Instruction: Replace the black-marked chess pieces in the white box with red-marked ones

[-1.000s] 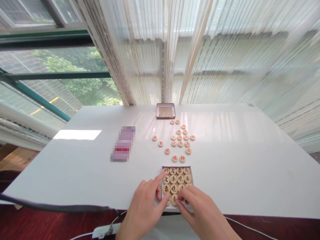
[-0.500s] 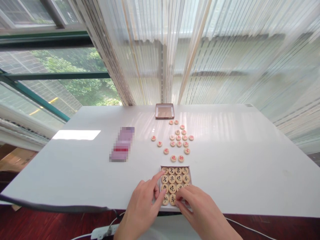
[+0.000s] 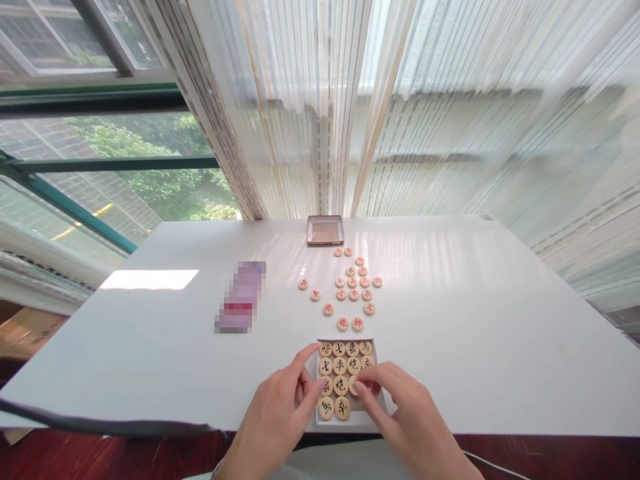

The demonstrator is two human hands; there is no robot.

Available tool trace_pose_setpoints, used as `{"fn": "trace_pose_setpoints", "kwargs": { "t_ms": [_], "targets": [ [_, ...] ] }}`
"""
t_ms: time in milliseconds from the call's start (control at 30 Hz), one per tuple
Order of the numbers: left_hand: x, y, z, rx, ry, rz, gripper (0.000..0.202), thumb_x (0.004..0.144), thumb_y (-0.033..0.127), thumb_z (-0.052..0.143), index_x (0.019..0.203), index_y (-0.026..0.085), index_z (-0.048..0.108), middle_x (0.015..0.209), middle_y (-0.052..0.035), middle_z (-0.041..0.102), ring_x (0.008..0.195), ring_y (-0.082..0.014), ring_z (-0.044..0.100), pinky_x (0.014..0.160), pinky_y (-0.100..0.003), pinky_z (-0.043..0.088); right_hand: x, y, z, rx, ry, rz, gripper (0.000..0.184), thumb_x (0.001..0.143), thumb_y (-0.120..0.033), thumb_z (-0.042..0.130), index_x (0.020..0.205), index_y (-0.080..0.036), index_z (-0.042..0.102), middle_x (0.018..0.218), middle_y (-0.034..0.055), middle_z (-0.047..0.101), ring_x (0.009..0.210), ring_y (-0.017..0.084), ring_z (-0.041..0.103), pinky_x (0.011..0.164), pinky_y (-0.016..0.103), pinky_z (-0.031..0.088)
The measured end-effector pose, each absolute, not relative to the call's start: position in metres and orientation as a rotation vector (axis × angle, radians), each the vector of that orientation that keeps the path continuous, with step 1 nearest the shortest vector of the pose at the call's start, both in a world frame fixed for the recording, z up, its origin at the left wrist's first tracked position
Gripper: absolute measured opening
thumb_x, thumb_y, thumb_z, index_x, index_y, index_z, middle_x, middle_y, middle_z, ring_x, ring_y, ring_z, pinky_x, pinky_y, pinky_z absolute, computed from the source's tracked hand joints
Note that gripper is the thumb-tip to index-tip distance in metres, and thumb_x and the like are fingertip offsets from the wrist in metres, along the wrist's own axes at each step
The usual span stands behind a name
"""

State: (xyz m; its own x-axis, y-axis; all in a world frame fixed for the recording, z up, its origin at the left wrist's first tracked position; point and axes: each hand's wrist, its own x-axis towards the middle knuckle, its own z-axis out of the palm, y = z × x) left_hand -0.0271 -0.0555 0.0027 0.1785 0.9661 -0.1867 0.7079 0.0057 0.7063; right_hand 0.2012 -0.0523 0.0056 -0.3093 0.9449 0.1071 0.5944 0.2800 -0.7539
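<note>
A shallow open box (image 3: 356, 419) sits near the table's front edge, holding rows of round wooden Chinese chess pieces (image 3: 341, 385) with black characters. My left hand (image 3: 283, 403) rests along its left side, thumb and index finger apart and touching the rim and outer pieces. Over the box's right half is my right hand (image 3: 407, 407), its thumb and index finger closed at a chess piece (image 3: 353, 386) in the third row. My fingers partly cover that piece and the right column. Two pieces show in the nearest row, at its left.
Loose red-character pieces (image 3: 353, 295) lie scattered beyond the box. Farther back is an open box lid (image 3: 325, 233). A blurred purple item (image 3: 242, 297) lies to the left on the white table (image 3: 475, 333). Curtains (image 3: 440, 133) hang behind, and a dark cable (image 3: 110, 421) runs at front left.
My right fingers have moved up from the nearest row to the third-row piece, uncovering the box's lower right floor. My left hand stays at the box's left side. The camera view has shifted slightly.
</note>
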Motion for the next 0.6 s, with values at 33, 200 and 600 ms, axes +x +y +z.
{"fn": "trace_pose_setpoints", "kwargs": {
  "t_ms": [33, 200, 600],
  "targets": [
    [-0.028, -0.052, 0.006, 1.752, 1.591, 0.497, 0.046, 0.102, 0.042, 0.046, 0.147, 0.031, 0.046, 0.084, 0.0019, 0.069, 0.074, -0.0176, 0.066, 0.074, -0.028, 0.050, 0.205, -0.050, 0.006, -1.391, -1.952, 0.824, 0.016, 0.102, -0.031, 0.053, 0.097, -0.024, 0.067, 0.085, 0.0034, 0.071, 0.075, 0.018, 0.066, 0.058, 0.024, 0.053],
    [-0.023, -0.015, 0.028, 1.848, 1.619, 0.705, 0.039, 0.100, 0.041, 0.051, 0.136, 0.029, 0.057, 0.098, -0.0007, 0.071, 0.085, -0.0173, 0.066, 0.083, -0.030, 0.052, 0.231, -0.033, -0.004, -1.497, -1.763, 0.720, 0.022, 0.101, -0.040, 0.054, 0.099, -0.024, 0.069, 0.087, 0.0043, 0.073, 0.073, 0.019, 0.064, 0.050, 0.023, 0.050],
    [0.011, 0.141, 0.044, 2.203, 1.442, 0.704, 0.027, 0.098, 0.031, 0.054, 0.118, 0.020, 0.069, 0.110, -0.0052, 0.074, 0.100, -0.0193, 0.068, 0.090, -0.031, 0.053, 0.254, -0.017, -0.030, -1.637, -1.418, 0.692, 0.032, 0.096, -0.051, 0.058, 0.095, -0.022, 0.071, 0.080, 0.0020, 0.074, 0.066, 0.018, 0.067, 0.063, 0.027, 0.055]
  ]
}}
